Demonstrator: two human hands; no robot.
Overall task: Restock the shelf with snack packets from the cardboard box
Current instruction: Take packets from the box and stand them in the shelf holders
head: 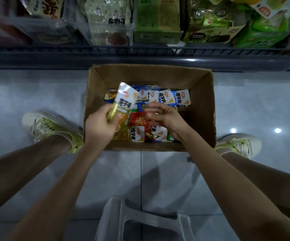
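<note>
An open cardboard box [203, 108] stands on the floor between my feet, holding several snack packets [173, 98] in blue, red and yellow. My left hand [99, 126] grips a yellow and white snack packet [125, 100], lifted above the box's left side. My right hand [163, 117] hovers over the red packets in the box with its fingers loosely curled and nothing held. The shelf [140, 53] runs across the top of the view, stocked with green and white packs.
Grey tiled floor surrounds the box. My shoes [48, 127] flank the box on the left and right [241, 145]. A translucent plastic stool [140, 221] sits under me at the bottom. Clear bins [106, 23] and green cartons [158, 20] fill the shelf.
</note>
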